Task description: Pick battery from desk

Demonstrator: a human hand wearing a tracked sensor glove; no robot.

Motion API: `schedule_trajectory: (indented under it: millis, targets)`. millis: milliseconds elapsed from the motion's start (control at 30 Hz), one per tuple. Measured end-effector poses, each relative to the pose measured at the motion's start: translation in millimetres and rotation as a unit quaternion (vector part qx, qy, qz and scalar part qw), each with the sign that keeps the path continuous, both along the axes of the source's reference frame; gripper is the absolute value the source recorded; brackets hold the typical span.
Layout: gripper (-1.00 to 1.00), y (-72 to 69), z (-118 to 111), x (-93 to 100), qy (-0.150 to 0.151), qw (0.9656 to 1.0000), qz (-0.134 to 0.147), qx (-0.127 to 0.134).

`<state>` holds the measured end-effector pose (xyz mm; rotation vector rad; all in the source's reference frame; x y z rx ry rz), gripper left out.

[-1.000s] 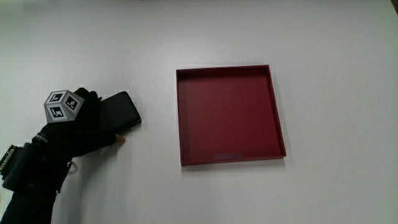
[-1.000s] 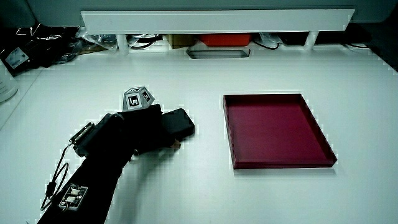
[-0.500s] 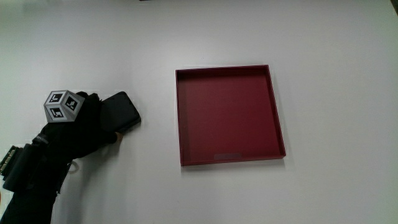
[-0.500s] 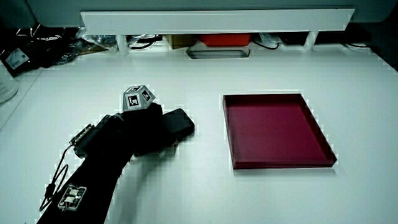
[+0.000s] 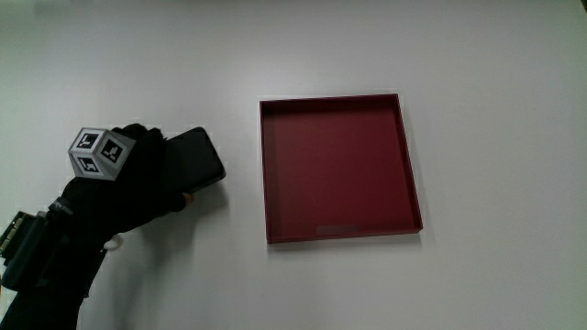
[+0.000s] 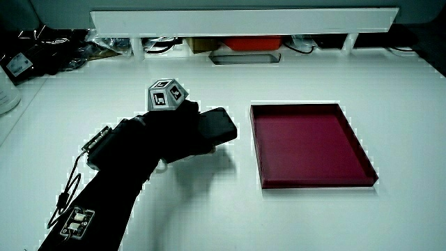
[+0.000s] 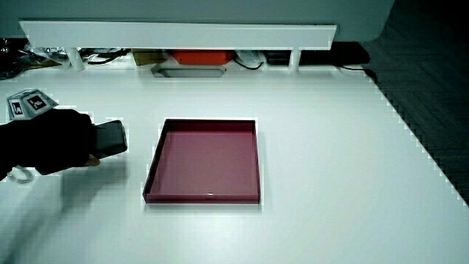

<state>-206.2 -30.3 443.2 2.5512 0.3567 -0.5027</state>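
your hand [image 5: 128,188] is wrapped around the battery [image 5: 194,163], a flat black slab with rounded corners, and one end of it sticks out past your glove toward the red tray [image 5: 337,229]. the patterned cube [image 5: 99,151] rides on the back of the hand, so your palm faces down onto the slab. that looks like a grasp from above, with the fingers over one long edge and the thumb tucked under the edge nearer you.

in a side view the battery [image 6: 217,128] casts a shadow on the white worktop [image 6: 209,202] just under it, so i judge it is lifted clear of the surface, not resting on it. it sits between your hand and the tray, near the tray's rim but apart from it. the tray itself holds nothing.

the grip is pressed closed on the battery, fingers curled around it, with no slack visible. in a side view the hand [image 7: 51,141] covers most of the slab and only its tray-side end [image 7: 111,138] shows, so i cannot tell how far the fingertips reach around it.
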Motion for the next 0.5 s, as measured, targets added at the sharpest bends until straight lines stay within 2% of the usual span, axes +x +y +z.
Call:
schedule_trajectory:
  millis: [33, 67, 133, 167, 233, 267, 300, 333, 367, 400, 467, 500]
  targets:
    - [1.0, 0.4, -5, 7.2, 0.005, 1.0, 0.003, 0.001]
    - [1.0, 0.0, -7, 13.3, 0.008, 0.9997, 0.021, 0.012]
    - [1.0, -0.3, -13, 24.6, 0.022, 0.9995, 0.023, 0.005]
    - [1.0, -0.8, -19, 31.5, 0.021, 0.9985, 0.044, 0.023]
    - [1.0, -1.2, -18, 38.9, 0.029, 0.9978, 0.051, 0.032]
    - [1.0, -0.8, -16, 42.9, 0.058, 0.9975, 0.038, 0.011]
    - [1.0, -1.3, -23, 49.3, 0.039, 0.9973, 0.057, 0.026]
    - [1.0, -1.8, -24, 53.6, 0.043, 0.997, 0.058, 0.03]
    - [1.0, -2.8, -17, 56.3, 0.071, 0.9958, 0.055, 0.02]
    - [1.0, -4.0, -21, 61.4, 0.066, 0.9961, 0.056, 0.017]
    - [1.0, -6.4, -33, 73.0, 0.04, 0.9954, 0.081, 0.033]
    - [1.0, -8.1, -25, 73.8, 0.069, 0.9952, 0.065, 0.026]
